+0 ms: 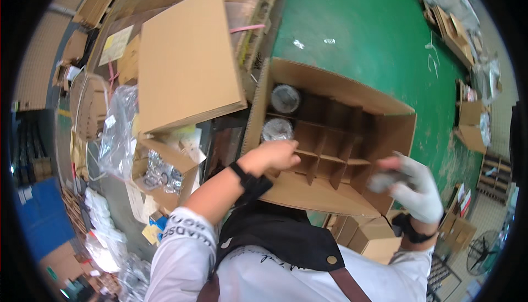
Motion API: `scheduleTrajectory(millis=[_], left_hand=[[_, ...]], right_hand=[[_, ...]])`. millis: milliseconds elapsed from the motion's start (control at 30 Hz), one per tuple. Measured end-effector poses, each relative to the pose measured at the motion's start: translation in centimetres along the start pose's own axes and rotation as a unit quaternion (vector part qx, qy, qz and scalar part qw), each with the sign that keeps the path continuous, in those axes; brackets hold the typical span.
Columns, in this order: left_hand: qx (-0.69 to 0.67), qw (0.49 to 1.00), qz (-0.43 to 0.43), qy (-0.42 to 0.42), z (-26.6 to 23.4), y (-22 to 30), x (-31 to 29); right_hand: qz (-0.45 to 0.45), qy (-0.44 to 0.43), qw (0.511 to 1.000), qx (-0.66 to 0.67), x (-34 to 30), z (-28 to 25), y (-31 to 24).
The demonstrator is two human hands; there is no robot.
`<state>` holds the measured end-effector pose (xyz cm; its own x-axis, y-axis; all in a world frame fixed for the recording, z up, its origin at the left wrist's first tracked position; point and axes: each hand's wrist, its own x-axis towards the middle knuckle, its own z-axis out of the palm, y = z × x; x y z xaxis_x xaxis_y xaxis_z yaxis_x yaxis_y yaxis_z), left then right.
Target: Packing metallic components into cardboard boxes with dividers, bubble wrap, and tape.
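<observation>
A cardboard box (330, 192) with crossed cardboard dividers (324, 142) stands open in front of me. Two round, plastic-wrapped things, a far one (285, 98) and a near one (276, 130), sit in compartments along its left side. My bare left hand (273, 156) is over the box's near left part, beside the near wrapped thing. Its fingers are curled, and what they grip, if anything, is hidden. At the box's right edge, my right hand (416, 189) wears a white glove with a fingertip showing. It is closed on a greyish, plastic-wrapped thing (385, 181), blurred by motion.
Flat cardboard sheets (190, 60) are stacked at the left, beside the box. Below them, a smaller carton (162, 175) holds clear-wrapped pieces, with a plastic bag (118, 131) nearby. Another carton (374, 239) lies near my waist. Green floor (352, 27) extends beyond.
</observation>
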<state>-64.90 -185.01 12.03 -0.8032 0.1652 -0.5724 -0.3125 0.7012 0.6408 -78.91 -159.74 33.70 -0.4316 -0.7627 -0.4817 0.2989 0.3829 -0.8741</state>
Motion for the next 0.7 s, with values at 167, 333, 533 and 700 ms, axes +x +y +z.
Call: scheduleTrajectory(millis=[167, 333, 533, 700], left_hand=[[-0.301, 0.933, 0.179, 0.087, -2.3, 2.3, -24.5], [-0.318, 0.719, -0.193, 0.587, 15.4, -7.1, -45.0], [0.046, 0.230, -0.668, 0.707, 46.6, -6.7, -74.6], [0.074, 0.454, -0.751, 0.475, 58.3, -7.8, -87.4]], right_hand=[[-0.039, -0.011, 0.990, 0.138, -7.1, 7.0, -0.9], [0.094, -0.118, 0.970, 0.190, -6.3, 18.6, 6.2], [0.143, -0.285, 0.930, -0.180, -6.7, 45.3, 13.4], [-0.007, -0.609, 0.717, -0.339, -9.6, 69.7, 11.9]])
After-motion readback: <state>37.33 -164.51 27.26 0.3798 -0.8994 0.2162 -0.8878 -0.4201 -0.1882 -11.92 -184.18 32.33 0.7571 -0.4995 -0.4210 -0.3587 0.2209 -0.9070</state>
